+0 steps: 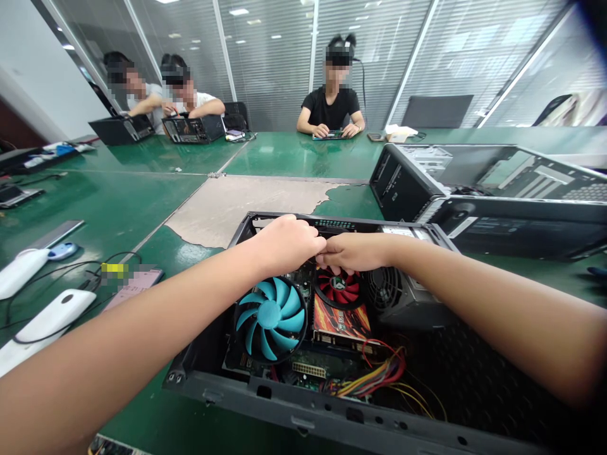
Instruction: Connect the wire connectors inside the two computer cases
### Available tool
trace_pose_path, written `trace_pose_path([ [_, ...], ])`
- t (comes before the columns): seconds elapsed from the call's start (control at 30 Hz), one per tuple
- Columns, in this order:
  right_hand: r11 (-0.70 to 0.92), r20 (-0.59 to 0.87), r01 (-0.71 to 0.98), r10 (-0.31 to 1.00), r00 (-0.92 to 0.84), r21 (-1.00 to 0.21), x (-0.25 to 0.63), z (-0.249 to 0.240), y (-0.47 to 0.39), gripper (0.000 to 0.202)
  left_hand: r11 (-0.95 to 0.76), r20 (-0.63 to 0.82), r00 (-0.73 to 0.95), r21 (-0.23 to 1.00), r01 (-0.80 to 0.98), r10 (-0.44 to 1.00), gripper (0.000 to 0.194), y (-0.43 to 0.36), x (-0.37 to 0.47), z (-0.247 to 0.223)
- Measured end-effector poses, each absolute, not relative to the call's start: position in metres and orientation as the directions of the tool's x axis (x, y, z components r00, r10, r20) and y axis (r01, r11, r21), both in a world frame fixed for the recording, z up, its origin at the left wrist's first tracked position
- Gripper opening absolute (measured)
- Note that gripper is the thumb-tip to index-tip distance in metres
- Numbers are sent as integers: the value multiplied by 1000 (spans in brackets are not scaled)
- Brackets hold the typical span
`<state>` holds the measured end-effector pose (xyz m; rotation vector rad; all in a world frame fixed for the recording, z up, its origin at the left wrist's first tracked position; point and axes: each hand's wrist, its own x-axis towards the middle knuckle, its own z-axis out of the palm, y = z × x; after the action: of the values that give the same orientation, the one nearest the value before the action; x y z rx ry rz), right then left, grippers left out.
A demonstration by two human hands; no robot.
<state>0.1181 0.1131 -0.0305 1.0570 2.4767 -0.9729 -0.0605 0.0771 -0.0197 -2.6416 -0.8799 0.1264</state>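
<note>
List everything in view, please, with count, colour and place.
open case: one, black, in front
large fan: one, teal, case's left part
small fan: one, red, beside teal
printed card: one, red-orange, below small fan
power supply: one, dark, case's right
cable bundle: one, multicoloured, case's near side
side case: at least one, black, right
far cases: two, black, far left
people: three, black or light shirts, far side
flat board: one, dark, before black shirt
long objects: two, white, left edge
phone-like slab: one, pink, beside them
chairs: several, dark, far side
table: one, green with beige patch, beneath
left hand: one, bare, over case
right hand: one, bare, beside left hand
</note>
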Motion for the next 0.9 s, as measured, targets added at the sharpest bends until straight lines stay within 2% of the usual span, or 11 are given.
trace_pose_path([
  [0.9,532,-492,718,523,-696,-449,116,-26,111,22,-737,-43,770,-327,591,637,19,76,-60,-18],
])
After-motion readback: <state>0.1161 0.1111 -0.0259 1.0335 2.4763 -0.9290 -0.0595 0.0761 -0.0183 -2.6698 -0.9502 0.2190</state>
